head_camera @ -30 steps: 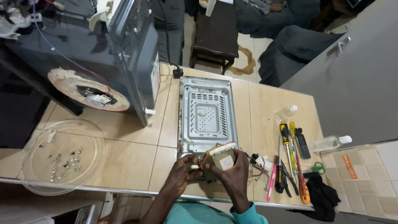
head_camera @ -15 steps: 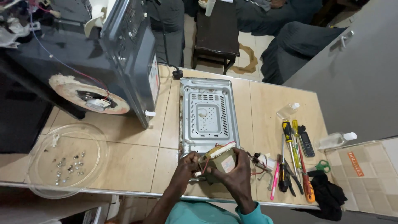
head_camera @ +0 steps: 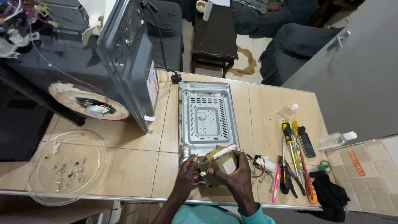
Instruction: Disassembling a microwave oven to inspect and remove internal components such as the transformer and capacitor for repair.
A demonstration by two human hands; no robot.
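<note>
Transformer [head_camera: 217, 168] clamped between left hand [head_camera: 187, 171] and right hand [head_camera: 239, 176]; metal panel [head_camera: 207, 118] just beyond, screwdrivers [head_camera: 296, 159] right.

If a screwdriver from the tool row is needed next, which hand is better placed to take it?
Probably the right hand: it grips the boxy olive-brown transformer block on the side nearer the yellow-handled screwdrivers. The left hand holds the far side and would cross over.
</note>
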